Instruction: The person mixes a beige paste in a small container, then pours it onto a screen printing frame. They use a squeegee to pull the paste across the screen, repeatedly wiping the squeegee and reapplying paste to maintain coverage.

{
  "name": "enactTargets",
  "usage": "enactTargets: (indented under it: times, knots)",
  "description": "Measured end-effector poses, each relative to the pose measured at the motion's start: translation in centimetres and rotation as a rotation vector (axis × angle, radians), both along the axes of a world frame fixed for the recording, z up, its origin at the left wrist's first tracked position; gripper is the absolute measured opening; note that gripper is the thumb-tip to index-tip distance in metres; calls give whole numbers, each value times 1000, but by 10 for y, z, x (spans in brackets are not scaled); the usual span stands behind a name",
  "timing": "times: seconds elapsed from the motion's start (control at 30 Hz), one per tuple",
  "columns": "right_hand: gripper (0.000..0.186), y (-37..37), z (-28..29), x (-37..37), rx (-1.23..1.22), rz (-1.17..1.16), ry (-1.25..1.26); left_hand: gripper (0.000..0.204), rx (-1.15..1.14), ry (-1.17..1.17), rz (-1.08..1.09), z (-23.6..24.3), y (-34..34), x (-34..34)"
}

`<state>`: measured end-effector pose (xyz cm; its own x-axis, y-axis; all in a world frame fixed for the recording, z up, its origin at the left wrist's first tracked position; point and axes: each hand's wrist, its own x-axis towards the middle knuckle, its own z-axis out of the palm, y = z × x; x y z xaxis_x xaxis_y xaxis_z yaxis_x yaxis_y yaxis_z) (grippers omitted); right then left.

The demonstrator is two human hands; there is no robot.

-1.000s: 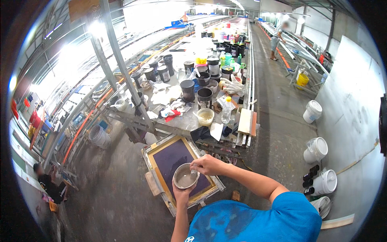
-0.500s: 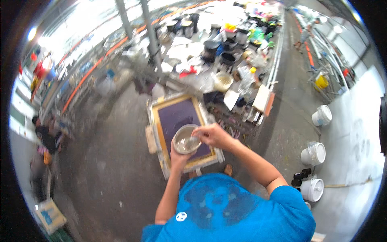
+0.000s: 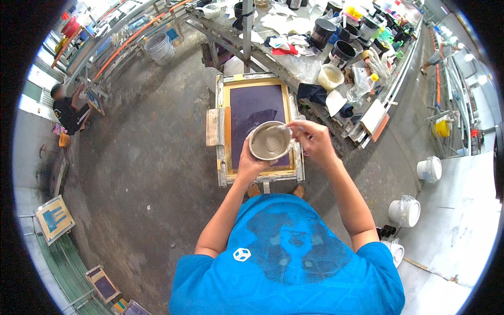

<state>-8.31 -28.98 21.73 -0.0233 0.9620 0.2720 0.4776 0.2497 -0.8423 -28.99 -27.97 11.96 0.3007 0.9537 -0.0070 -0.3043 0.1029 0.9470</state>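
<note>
My left hand gripping a grey bowl at frame centre, my right hand pinched on a thin stirrer at its rim, purple framed screen beneath, cluttered bench upper right.

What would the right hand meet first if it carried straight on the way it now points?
Probably the grey paste in the bowl: the right hand points left over its rim; depth is uncertain.
</note>
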Motion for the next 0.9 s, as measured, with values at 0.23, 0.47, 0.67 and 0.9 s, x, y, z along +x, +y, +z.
enactTargets:
  times: [0.23,0.47,0.67,0.9]
  knots:
    - [15,-14,-3,2,-238,89,-99,104,30,60,-43,-25,0,1]
    - [14,-18,-16,15,10,-31,-241,101,7,61,-72,-48,-8,1]
    - [13,-28,-40,0,-74,48,-38,101,70,164,-126,-79,-13,5]
    - [13,-30,-40,12,-167,48,-199,103,41,101,-100,-84,-15,6]
